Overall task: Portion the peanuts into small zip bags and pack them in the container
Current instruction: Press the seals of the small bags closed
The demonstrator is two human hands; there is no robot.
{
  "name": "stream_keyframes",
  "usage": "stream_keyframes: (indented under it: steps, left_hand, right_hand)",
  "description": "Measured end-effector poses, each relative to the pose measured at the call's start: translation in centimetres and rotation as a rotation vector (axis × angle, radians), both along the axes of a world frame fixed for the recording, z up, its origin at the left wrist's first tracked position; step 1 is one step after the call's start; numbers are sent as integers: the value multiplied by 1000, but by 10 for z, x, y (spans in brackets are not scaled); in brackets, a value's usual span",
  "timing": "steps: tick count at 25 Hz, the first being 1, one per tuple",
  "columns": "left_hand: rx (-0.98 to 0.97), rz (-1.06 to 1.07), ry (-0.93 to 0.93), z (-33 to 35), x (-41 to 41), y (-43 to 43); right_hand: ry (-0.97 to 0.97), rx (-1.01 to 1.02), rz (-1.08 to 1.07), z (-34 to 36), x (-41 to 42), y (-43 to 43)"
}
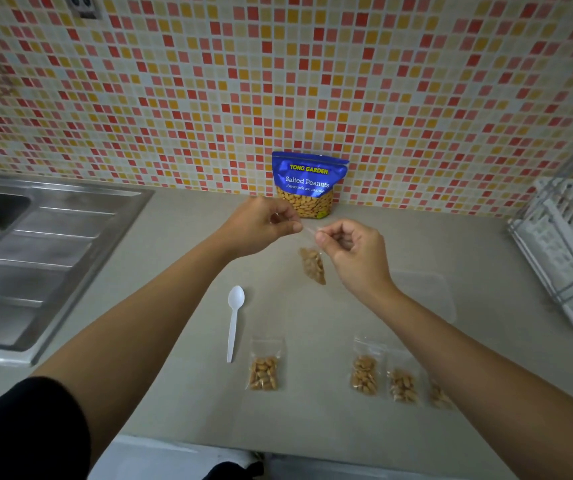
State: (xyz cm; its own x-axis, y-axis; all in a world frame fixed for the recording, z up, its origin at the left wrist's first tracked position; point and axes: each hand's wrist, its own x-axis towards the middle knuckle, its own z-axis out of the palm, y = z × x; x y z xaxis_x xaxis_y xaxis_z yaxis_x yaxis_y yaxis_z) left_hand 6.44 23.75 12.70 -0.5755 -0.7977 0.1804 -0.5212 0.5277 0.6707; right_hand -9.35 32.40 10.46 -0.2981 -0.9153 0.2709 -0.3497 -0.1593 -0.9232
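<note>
Your left hand [264,226] and right hand [351,249] both pinch the top strip of a small clear zip bag [312,265], thumbs and curled fingers closed on it from either end. It hangs above the beige countertop [181,265] with a clump of peanuts sagging in its lower corner. You look to be pressing its seal, though the strip is too thin and pale to tell whether it is closed.

Most of the portioning seems done. One filled clear bag [264,369] lies at six o'clock from your hands, and three more filled bags [364,373] sit in a row at five o'clock. Packing has not begun: the clear plastic container [428,299], at four o'clock from the held bag, appears to hold nothing, but its outline is faint.

The blue foil pouch of salted peanuts [309,183] stands at twelve o'clock against the tiled wall, and you cannot see how much it holds. The white plastic spoon [234,320] rests at seven o'clock. Your right forearm covers part of the last bag in the row.
</note>
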Motion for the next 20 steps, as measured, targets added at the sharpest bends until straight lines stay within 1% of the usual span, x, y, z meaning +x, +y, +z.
stream_keyframes:
  steps: [1,2,3,5,6,7,8,11,15,17,19,20]
  left_hand:
    - [7,8,14,-1,-1,0]
    - [31,19,50,-3,-1,2]
    - [94,24,123,-6,-1,5]
    - [337,10,344,-13,-2,16]
    - [444,10,432,-18,-2,22]
    - [511,24,475,-25,-2,27]
    - [546,47,479,-33,-2,31]
    - [613,147,410,-69,-4,47]
    - [713,320,237,-132,-5,81]
    - [670,385,83,-157,-5,98]
    - [561,441,-88,-172,-6,108]
    - [527,460,-136,-175,-8,113]
  right_hand:
    - [-34,20,0,0,-1,0]
    - [-108,53,10,0,-2,-1]
    - [-214,91,33,1,-2,-1]
    - [-393,162,88,1,-2,0]
    - [-435,184,106,0,-4,1]
    - [-463,206,119,-4,-7,2]
    - [-473,235,126,-11,-10,4]
    - [-419,371,101,-50,-17,13]
    - [-171,552,20,-122,-16,38]
    - [-105,623,21,-148,-10,48]
    - [-18,657,22,-163,-4,54]
    - [45,664,24,-167,-2,56]
